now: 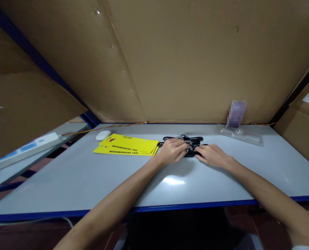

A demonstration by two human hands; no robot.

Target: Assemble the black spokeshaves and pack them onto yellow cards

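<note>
Several black spokeshaves lie close together on the table, each with a handle at either end and a greyish metal part in the middle. The rearmost spokeshave (196,138) shows most fully. My left hand (172,150) curls its fingers over the left side of the nearest spokeshave (189,154) and hides that handle. At its right end, my right hand (211,155) has its fingers closed round the handle. Just left of my left hand, yellow cards (129,144) printed "WOODWORKING TOOL" lie in an overlapping stack.
A white rounded case (103,135) sits behind the cards. At the back right, a clear plastic tray (248,136) holds an upright purple, blurred object (237,114). Cardboard walls (185,69) enclose the table (91,184). A power strip (26,149) lies on the left.
</note>
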